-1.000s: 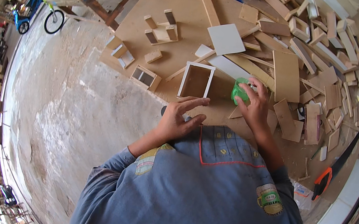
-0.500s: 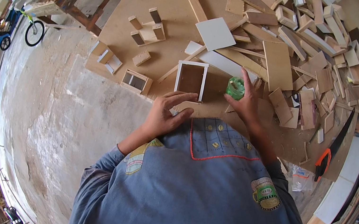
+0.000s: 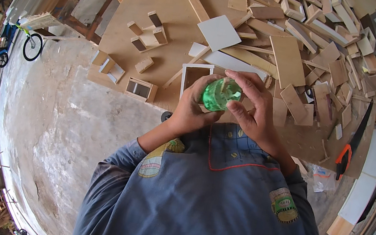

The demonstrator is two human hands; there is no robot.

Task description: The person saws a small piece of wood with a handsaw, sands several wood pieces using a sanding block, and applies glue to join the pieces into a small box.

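A green see-through plastic cup (image 3: 217, 95), tilted so that its mouth shows, is held up in front of my chest. Something like a short stick (image 3: 226, 81) shows at its mouth. Around the cup's left side curl the fingers of my left hand (image 3: 191, 105). My right hand (image 3: 255, 110) grips the right side, thumb and forefinger spread across the rim. Beyond and partly behind my left hand lies an open box frame with white edges (image 3: 199, 67) and a brown inside, on the brown worktable (image 3: 115, 47).
Wood offcuts (image 3: 318, 65) are heaped across the table's right and far side. Several small block assemblies (image 3: 150, 33) stand at left. A handsaw with an orange-and-black handle (image 3: 344, 157) lies at the right edge. A white square panel (image 3: 219, 33) rests beyond the box.
My right hand has lifted the green cup and brought it left. My left hand has come off the box frame's near edge and closed round the cup.
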